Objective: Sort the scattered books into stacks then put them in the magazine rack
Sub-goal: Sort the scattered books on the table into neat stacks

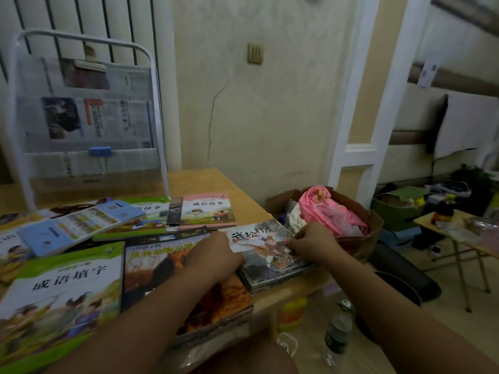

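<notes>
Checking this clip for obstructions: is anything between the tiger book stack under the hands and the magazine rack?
Yes. Both hands, left hand and right hand, rest on the tiger book stack at the table's right edge. Between it and the magazine rack at the back left lie scattered books, including the pink book and blue book.

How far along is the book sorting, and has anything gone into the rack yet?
Early on. One small stack is forming at the table's right edge; both hands, left hand and right hand, are on its top book, the tiger picture book. Most books still lie scattered, such as the green book and pink book. The magazine rack shows only newspapers, so loading remains.
</notes>
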